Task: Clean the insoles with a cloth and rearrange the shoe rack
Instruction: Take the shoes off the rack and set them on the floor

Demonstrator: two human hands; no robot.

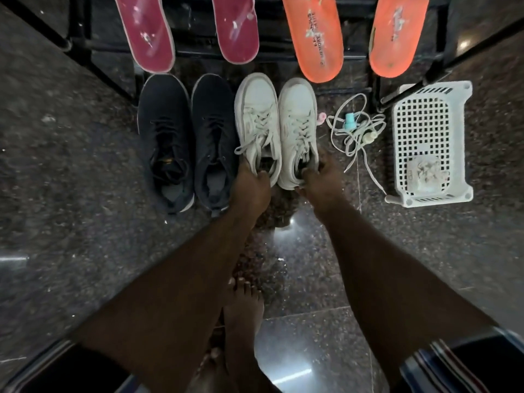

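Both arms stretched down and forward. Left hand [249, 185] grips heel collar of left white sneaker [258, 123], fingers curled inside. Right hand [323, 180] grips heel of right white sneaker [297, 129] same way. Both on granite floor [71, 165] before shoe rack [82, 38]. Count: 2 white sneakers, 2 black sneakers [187, 137], 2 maroon insoles [147, 35], 2 orange insoles [314, 41], 1 white basket [431, 143], loose laces [357, 131] between.

Both bare arms reach forward and down, nearly straight. The left hand [249, 185] curls its fingers over the heel collar of the left pale grey lace-up sneaker [256, 123]; the right hand [321, 177] grips the heel collar of the right pale grey sneaker [297, 129] likewise. A bare foot [243, 304] stands below.
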